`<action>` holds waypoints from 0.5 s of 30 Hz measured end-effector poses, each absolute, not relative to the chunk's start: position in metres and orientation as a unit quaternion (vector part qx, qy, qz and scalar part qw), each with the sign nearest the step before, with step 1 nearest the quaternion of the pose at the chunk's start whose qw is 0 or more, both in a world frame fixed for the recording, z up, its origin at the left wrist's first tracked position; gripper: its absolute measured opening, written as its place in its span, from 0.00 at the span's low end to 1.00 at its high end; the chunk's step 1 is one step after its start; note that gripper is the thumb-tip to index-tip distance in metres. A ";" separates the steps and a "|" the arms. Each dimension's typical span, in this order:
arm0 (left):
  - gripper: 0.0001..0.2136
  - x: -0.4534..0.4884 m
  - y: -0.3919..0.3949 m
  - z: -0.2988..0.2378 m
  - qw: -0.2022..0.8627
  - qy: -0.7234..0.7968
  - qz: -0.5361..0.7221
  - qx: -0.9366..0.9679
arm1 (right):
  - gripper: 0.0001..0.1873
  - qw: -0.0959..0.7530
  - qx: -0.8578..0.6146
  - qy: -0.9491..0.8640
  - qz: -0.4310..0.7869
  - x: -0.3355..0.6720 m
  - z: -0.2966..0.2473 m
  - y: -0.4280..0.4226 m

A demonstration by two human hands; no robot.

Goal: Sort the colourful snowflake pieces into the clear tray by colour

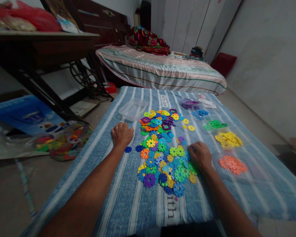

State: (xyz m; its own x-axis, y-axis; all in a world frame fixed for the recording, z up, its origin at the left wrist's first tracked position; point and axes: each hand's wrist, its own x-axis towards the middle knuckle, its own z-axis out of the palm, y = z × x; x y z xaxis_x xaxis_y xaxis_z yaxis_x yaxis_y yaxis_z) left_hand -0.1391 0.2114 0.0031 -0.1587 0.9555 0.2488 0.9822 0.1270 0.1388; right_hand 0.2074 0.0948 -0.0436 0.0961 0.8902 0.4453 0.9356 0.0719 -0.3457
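Note:
A loose heap of mixed-colour plastic snowflake discs (160, 148) spreads down the middle of the striped blue cloth (128, 204). Left of the heap, my left hand (122, 134) rests on the cloth with its fingers curled in; what is under them, if anything, is hidden. It is just below a clear plastic tub (133, 109) that looks empty. Two dark blue discs (128, 149) lie between that hand and the heap. My right hand (201, 154) is at the heap's right edge, fingers bent and closed beside green discs (192, 168); its grip is hidden.
Along the right, clear containers hold sorted purple (190, 104), blue (202, 112), green (215, 124), yellow (228, 139) and orange discs (233, 164). Behind is a bed (162, 69). At left stand a sewing-machine table (39, 42) and bags of colourful pieces (68, 141).

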 end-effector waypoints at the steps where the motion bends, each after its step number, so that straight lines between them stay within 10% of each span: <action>1: 0.20 -0.139 0.211 0.003 0.049 -0.749 -0.133 -0.647 | 0.13 0.287 -0.679 -0.674 -0.036 0.207 -0.043 0.095; 15: 0.21 -0.140 0.212 0.004 0.053 -0.747 -0.126 -0.650 | 0.12 0.258 -0.675 -0.690 -0.039 0.203 -0.040 0.094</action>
